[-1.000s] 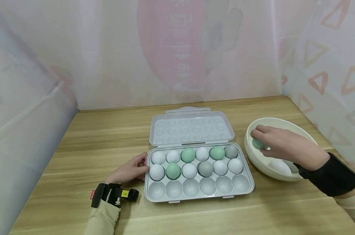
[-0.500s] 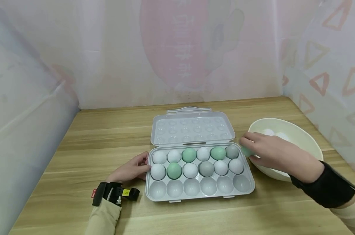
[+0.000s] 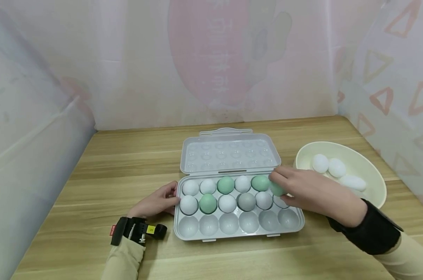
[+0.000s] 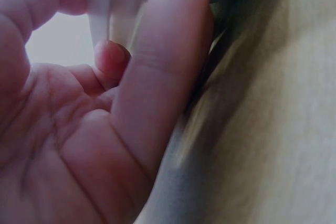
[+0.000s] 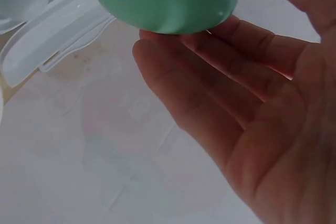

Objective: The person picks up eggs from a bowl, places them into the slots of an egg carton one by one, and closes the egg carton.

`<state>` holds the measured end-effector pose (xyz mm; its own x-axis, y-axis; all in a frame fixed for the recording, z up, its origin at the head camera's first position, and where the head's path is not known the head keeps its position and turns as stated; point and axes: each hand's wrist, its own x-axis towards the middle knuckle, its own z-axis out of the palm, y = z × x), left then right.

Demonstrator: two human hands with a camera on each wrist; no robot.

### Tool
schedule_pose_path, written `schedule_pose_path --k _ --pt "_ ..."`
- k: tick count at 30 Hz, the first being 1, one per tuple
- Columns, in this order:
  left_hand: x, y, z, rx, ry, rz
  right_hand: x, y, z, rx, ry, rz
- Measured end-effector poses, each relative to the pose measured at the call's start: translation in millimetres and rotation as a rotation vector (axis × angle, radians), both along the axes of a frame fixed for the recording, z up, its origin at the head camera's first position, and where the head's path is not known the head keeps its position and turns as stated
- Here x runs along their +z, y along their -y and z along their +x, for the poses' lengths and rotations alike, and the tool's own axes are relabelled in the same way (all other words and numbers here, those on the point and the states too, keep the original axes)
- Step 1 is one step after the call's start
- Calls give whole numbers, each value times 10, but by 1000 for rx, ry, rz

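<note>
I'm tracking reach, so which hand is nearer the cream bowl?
Right. The right hand is beside the cream bowl, over the right end of the egg box; the left hand grips its left end, farther away.

wood-grain table (image 3: 134, 155), open grey egg box (image 3: 229, 223) near middle, cream bowl (image 3: 360, 165) at right

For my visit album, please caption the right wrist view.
Fingers of a right hand hold a smooth, oval green egg before a pale, printed backdrop.

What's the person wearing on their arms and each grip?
Left grip and right grip are bare. Left sleeve and right sleeve are beige; left wristband and right wristband are black, the left with a red tag and yellow label.
</note>
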<state>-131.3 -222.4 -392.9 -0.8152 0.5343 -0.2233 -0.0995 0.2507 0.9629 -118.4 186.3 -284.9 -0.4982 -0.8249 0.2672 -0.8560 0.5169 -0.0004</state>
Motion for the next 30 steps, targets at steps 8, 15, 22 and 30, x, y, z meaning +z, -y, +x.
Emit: schedule_pose_path --k 8,15,22,30 --pt "21 0 4 -6 6 10 9 229 6 59 -9 -11" --pt "28 -8 2 1 3 -9 18 459 16 113 -86 -3" --pt "38 -10 6 7 2 -18 34 664 25 154 -127 -10" --pt "43 -16 13 13 1 -19 -3 906 73 206 -167 -1"
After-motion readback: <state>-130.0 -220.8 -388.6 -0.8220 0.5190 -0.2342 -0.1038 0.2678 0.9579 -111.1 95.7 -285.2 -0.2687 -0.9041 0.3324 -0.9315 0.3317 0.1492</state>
